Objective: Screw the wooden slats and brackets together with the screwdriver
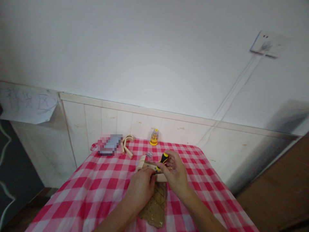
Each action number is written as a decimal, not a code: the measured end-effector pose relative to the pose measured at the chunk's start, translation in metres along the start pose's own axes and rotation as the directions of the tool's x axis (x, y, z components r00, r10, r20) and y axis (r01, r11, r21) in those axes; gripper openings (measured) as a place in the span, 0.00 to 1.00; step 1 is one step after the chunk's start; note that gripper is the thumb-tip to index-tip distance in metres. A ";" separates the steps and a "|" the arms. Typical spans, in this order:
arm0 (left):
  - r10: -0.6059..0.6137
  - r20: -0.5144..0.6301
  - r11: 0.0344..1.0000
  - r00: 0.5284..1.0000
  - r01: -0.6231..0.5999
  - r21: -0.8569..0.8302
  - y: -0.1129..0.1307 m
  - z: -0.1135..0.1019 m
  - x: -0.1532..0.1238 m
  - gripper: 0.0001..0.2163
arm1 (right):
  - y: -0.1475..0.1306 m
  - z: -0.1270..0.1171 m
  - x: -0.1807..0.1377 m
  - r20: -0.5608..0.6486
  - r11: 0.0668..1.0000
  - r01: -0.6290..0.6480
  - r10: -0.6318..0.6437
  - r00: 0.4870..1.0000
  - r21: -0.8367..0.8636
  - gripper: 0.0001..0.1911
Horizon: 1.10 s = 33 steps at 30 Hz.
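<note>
Right between my two hands is the bit I'm working on: a pale wooden piece [151, 166] with a curved end poking out past my left fingers. Left hand [145, 182] is closed over the near side of it, looks like it's pinning it steady. Right hand [177, 169] has a screwdriver [164, 158] by its black and yellow handle, leaning over the wood with the top tipped away from me. Can't see the tip properly, so no idea if it's seated in anything.

I'd call this the driving step, screwdriver to wood. The way I read it, the next move calls for getting the handle more upright, pressing down and turning from the right wrist while the left doesn't budge. My worry is that lean: it could slip toward my left fingers, which are really close.

Room-wise: under my hands and running back toward me there's a scuffed brown board [156, 207], pretty narrow, with red checked cloth [96, 187] either side. My right elbow has cloth out to the table's right edge, so turning shouldn't be cramped. Just beyond my fingers there's a little cluster of metal bits [149, 155], probably screws, easy to knock with a knuckle. Past those, a yellow-capped bottle [154, 138] sits near the panelled wall [169, 126], and beyond my left hand there's a bent wooden part [127, 149] beside something pixelated [110, 145].
</note>
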<state>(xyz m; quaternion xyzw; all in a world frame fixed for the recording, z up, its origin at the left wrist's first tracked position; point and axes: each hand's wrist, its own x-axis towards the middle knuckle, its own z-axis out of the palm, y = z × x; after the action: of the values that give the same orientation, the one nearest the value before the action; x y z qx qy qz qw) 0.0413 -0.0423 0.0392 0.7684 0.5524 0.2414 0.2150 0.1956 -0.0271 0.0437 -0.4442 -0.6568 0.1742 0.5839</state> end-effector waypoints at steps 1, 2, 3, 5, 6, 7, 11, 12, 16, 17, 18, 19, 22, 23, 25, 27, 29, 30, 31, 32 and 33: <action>-0.006 0.004 1.000 1.000 0.006 0.002 0.000 0.000 0.000 0.10 | 0.000 0.000 0.000 0.004 1.000 0.000 0.000 1.000 -0.013 0.19; -0.010 0.007 1.000 1.000 0.010 0.003 0.000 0.001 0.000 0.10 | -0.001 0.000 0.000 0.009 1.000 0.005 -0.005 1.000 -0.026 0.19; -0.013 0.010 1.000 1.000 0.013 0.002 0.000 0.001 0.000 0.10 | -0.001 -0.001 0.000 0.014 0.999 0.014 -0.014 1.000 -0.036 0.18; -0.012 0.010 1.000 1.000 0.012 0.003 0.000 0.001 -0.001 0.10 | -0.004 -0.002 0.000 0.025 0.998 0.039 -0.038 0.999 -0.048 0.17; -0.008 0.009 1.000 1.000 0.008 0.007 0.000 0.000 -0.001 0.10 | -0.005 -0.003 0.000 0.035 0.997 0.053 -0.052 0.998 -0.049 0.17; -0.006 0.007 1.000 1.000 0.006 0.011 0.000 0.000 -0.001 0.10 | -0.006 -0.004 -0.001 0.047 0.997 0.067 -0.065 0.997 -0.048 0.17; -0.001 -0.003 1.000 1.000 0.001 0.014 -0.001 0.001 0.000 0.10 | -0.009 -0.007 -0.002 0.098 0.994 0.105 -0.101 0.990 -0.031 0.18; -0.001 -0.005 1.000 1.000 0.001 0.012 -0.002 0.001 0.000 0.10 | -0.009 -0.007 -0.003 0.105 0.994 0.104 -0.101 0.989 -0.021 0.18; 0.004 -0.020 1.000 1.000 -0.004 0.005 -0.003 0.003 0.000 0.10 | -0.006 -0.007 -0.003 0.109 0.996 0.092 -0.092 0.990 0.006 0.18; 0.007 -0.024 1.000 1.000 -0.006 0.001 -0.003 0.003 0.000 0.10 | -0.005 -0.006 -0.003 0.110 0.996 0.091 -0.092 0.990 0.010 0.18; 0.008 -0.025 1.000 1.000 -0.008 -0.002 -0.002 0.003 0.000 0.10 | -0.005 -0.006 -0.002 0.111 0.996 0.088 -0.089 0.990 0.016 0.17; 0.009 -0.025 1.000 1.000 -0.009 -0.008 -0.002 0.002 -0.001 0.10 | -0.005 -0.006 -0.002 0.111 0.996 0.083 -0.085 0.990 0.021 0.17; 0.012 -0.018 0.999 1.000 -0.012 -0.032 -0.001 0.001 -0.001 0.10 | -0.005 -0.006 -0.002 0.106 0.997 0.070 -0.073 0.992 0.030 0.18; 0.010 -0.015 0.999 1.000 -0.010 -0.035 -0.001 0.000 -0.001 0.10 | -0.005 -0.005 -0.002 0.103 0.997 0.068 -0.070 0.992 0.031 0.18; 0.004 -0.011 1.000 1.000 -0.004 -0.030 -0.001 0.000 0.000 0.10 | -0.004 -0.005 -0.002 0.100 0.997 0.063 -0.066 0.993 0.033 0.18; 0.003 -0.006 1.000 1.000 -0.003 -0.023 -0.002 0.000 0.000 0.10 | -0.002 -0.004 -0.002 0.096 0.998 0.054 -0.057 0.994 0.035 0.17; 0.013 -0.005 1.000 1.000 -0.013 -0.024 -0.002 0.001 0.000 0.10 | 0.000 -0.003 -0.001 0.090 0.998 0.050 -0.053 0.995 0.039 0.17; 0.017 -0.005 1.000 1.000 -0.017 -0.025 -0.002 0.002 0.000 0.10 | 0.000 -0.003 -0.001 0.087 0.998 0.050 -0.054 0.995 0.041 0.17; 0.019 -0.007 0.999 1.000 -0.019 -0.026 -0.003 0.002 0.000 0.10 | 0.001 -0.003 0.000 0.083 0.998 0.051 -0.054 0.995 0.042 0.17; 0.019 -0.011 0.999 1.000 -0.019 -0.025 -0.003 0.002 0.000 0.10 | 0.001 -0.003 0.000 0.080 0.998 0.050 -0.053 0.995 0.041 0.17; 0.018 -0.015 1.000 1.000 -0.018 -0.023 -0.003 0.002 -0.001 0.10 | 0.002 -0.003 0.000 0.079 0.998 0.048 -0.051 0.996 0.040 0.17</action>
<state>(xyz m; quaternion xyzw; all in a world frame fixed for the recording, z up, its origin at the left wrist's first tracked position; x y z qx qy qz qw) 0.0407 -0.0423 0.0357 0.7691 0.5440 0.2553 0.2176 0.1989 -0.0271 0.0433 -0.4092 -0.6870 0.1897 0.5697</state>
